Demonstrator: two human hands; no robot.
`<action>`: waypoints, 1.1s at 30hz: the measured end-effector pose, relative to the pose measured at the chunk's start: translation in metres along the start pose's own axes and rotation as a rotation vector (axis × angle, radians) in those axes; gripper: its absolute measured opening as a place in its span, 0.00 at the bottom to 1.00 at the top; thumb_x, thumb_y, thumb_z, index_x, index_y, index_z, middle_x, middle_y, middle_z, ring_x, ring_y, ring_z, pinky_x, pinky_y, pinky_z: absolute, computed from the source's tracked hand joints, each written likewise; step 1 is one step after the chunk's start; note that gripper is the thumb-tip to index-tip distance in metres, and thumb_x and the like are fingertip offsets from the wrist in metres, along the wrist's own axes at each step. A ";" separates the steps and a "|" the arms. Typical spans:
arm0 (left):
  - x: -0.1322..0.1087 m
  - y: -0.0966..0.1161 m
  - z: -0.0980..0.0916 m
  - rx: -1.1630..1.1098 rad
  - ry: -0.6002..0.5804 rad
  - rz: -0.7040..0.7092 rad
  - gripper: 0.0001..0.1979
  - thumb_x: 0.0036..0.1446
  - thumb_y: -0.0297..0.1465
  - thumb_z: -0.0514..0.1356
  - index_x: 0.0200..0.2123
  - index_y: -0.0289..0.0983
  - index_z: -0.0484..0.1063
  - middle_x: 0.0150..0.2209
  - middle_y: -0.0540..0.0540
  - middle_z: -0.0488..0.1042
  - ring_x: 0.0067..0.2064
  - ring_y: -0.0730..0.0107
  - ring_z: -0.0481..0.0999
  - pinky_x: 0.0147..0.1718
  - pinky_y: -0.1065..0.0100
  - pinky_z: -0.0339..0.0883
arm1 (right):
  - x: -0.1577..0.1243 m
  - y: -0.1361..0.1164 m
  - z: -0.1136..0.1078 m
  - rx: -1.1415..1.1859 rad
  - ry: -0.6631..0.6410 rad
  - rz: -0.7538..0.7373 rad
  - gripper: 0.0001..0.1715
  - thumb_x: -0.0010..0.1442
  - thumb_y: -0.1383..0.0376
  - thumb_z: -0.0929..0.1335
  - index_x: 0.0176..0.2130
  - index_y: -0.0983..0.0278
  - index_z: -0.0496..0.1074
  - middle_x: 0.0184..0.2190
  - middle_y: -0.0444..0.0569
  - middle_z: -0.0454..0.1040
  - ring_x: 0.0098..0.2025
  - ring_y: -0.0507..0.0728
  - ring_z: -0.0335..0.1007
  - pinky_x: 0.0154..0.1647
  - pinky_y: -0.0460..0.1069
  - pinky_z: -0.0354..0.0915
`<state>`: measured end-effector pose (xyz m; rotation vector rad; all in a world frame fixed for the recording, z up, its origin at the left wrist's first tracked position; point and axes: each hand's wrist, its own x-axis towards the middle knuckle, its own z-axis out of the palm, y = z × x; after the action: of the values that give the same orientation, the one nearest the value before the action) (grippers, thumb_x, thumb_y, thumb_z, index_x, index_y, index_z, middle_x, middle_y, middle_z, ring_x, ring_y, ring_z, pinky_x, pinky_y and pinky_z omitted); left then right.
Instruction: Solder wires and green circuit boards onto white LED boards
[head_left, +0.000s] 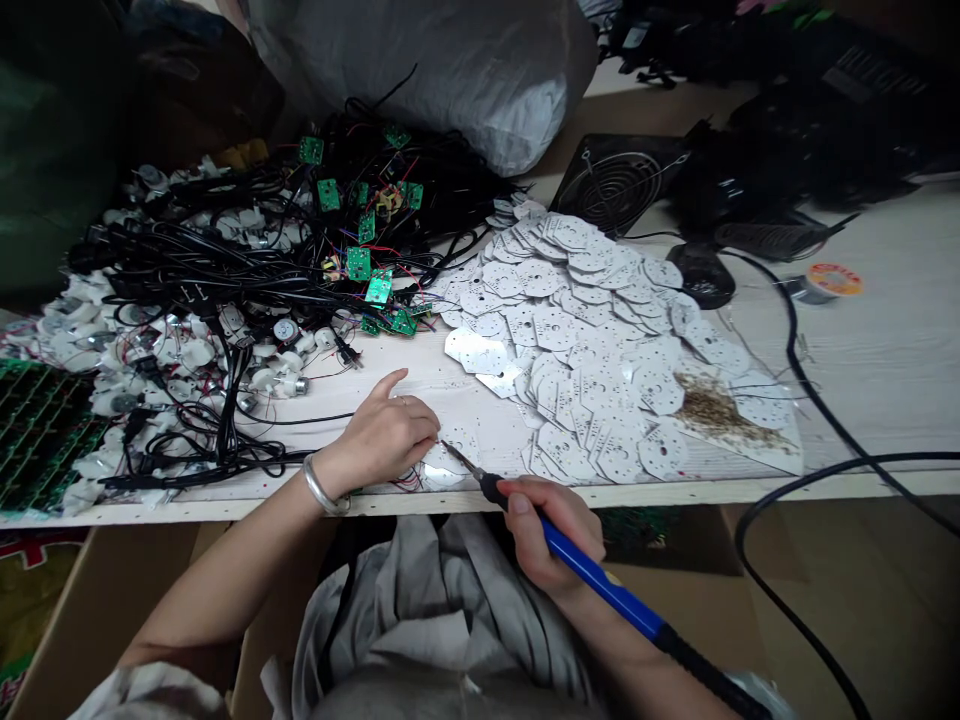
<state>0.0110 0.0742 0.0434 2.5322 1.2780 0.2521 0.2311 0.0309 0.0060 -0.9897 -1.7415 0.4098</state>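
My right hand [551, 530] is closed around a blue-handled soldering iron [600, 580]. Its metal tip points up and left to a white round board [450, 462] near the table's front edge. My left hand [386, 432], a silver bangle on its wrist, rests on the table with fingers curled, pinching at the board's left side beside the tip. Thin red wires show under that hand.
A heap of white round boards [592, 340] lies to the right, with a patch of brown scraps [712, 410]. Tangled black cables, green circuit boards [360, 262] and small motors fill the left. A fan [619, 185], solder reel [834, 280] and grey bag [465, 70] sit behind.
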 end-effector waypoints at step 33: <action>-0.001 -0.001 0.004 0.034 0.042 0.047 0.11 0.62 0.27 0.53 0.31 0.37 0.74 0.35 0.51 0.80 0.39 0.70 0.77 0.63 0.49 0.42 | 0.003 -0.008 -0.005 -0.039 -0.018 -0.027 0.07 0.59 0.71 0.65 0.35 0.61 0.71 0.25 0.42 0.78 0.24 0.52 0.75 0.27 0.45 0.71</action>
<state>0.0106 0.0728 0.0393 2.6011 1.2487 0.2986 0.2320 0.0275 0.0146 -0.9912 -1.7828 0.3695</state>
